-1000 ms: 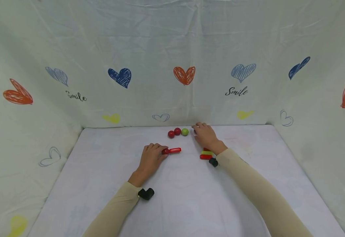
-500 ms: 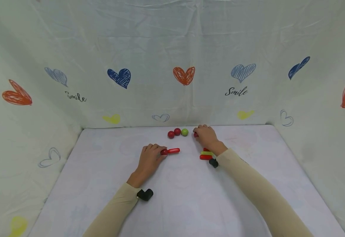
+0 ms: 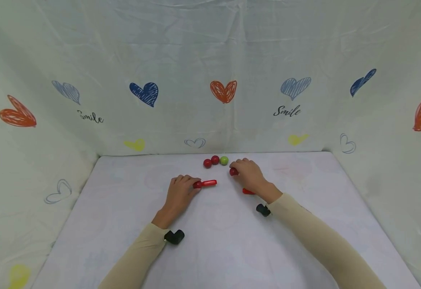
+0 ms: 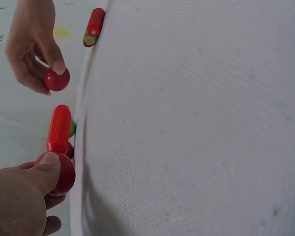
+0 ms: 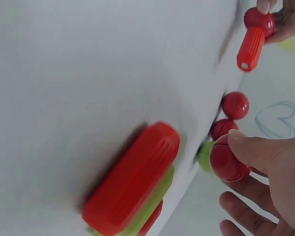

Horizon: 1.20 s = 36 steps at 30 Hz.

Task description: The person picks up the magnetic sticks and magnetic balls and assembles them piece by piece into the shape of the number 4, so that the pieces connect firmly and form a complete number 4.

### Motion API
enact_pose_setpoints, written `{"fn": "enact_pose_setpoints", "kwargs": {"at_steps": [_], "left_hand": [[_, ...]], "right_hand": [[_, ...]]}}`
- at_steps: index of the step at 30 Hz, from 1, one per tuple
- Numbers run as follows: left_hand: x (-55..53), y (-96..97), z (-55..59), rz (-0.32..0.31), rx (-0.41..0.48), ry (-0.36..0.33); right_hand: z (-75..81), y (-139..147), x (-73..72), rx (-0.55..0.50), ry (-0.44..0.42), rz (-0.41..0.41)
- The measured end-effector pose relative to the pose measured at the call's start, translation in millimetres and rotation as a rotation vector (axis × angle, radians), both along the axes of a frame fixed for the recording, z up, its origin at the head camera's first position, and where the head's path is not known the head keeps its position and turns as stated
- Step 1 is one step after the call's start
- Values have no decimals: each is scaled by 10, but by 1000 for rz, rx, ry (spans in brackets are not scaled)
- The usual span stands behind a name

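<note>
My left hand (image 3: 179, 192) pinches a red ball (image 4: 65, 176) between thumb and fingers. A ribbed red handle (image 3: 209, 183) sticks out from that ball toward the right, touching it; whether they are joined I cannot tell. My right hand (image 3: 251, 176) holds a second red ball (image 5: 227, 160) in a pinch, a little above the table and apart from the handle. Below the right wrist lie two red handles, the nearer red handle (image 5: 132, 184) and another partly hidden, with a yellow-green handle (image 5: 160, 196) between them.
At the back of the white table (image 3: 210, 233) two red balls, a left red ball (image 3: 207, 163) and a right red ball (image 3: 215, 159), sit beside a green ball (image 3: 224, 160). A cloth wall (image 3: 181, 124) with printed hearts rises behind the table.
The right hand has drawn back from the far edge, toward me and slightly left, bringing a red ball with it. Its arm now covers more of the loose handles. The left hand hardly moved.
</note>
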<state>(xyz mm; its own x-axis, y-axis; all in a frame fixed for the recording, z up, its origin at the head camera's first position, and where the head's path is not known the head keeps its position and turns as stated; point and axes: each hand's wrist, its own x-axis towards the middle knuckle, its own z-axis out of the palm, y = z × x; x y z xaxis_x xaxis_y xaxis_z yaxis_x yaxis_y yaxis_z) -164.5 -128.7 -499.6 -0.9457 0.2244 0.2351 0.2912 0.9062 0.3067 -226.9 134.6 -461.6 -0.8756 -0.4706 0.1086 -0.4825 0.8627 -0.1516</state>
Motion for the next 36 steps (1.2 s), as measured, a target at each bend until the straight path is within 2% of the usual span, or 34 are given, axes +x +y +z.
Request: {"fn": "enact_pose_setpoints", "kwargs": {"at_steps": [15,29,36], "left_hand": [[4,25,38,-11,6,1],[30,49,21,-33,69,6],[33,0,13,-50,57,-2]], "right_hand": [[1,-187,229,-98,-9,77],[-72,-242,254,-123,-31,99],[-101,-266,286,-131,-20,102]]}}
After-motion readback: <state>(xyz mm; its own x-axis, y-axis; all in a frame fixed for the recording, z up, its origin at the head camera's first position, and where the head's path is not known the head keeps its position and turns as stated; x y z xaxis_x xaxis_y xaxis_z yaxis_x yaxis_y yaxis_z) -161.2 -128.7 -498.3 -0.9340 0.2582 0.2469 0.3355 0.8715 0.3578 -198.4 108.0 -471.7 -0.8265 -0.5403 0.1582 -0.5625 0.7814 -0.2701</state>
